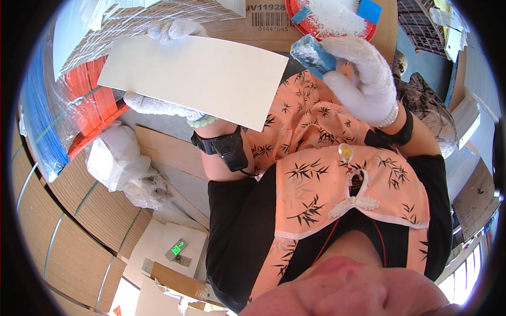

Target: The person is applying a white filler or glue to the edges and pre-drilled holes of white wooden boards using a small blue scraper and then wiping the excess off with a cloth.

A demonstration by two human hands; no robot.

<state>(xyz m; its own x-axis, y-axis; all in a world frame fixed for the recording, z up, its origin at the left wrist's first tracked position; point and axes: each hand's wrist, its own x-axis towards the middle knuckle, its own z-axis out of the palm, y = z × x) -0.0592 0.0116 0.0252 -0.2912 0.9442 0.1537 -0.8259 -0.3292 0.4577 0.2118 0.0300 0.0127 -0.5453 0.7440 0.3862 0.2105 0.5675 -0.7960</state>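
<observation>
A thin, off-white rectangular panel is tilted in front of me, covering part of my left hand. My left hand, in a white knitted glove, grips it, with some fingers over the far edge and the rest of the hand below the near edge. To the right, my gloved right hand pinches a blue block dusted with white powder. That block is just beyond the panel's right end, apart from it. Behind it stands a red tub of white powder, with more blue pieces at its rim.
A cardboard box lies under the tub. White grid-like stacks stand at the far left, near orange-red plastic and a blue wrapped bundle. Strapped brown stacks fill the near left. A dark plastic bag sits at right.
</observation>
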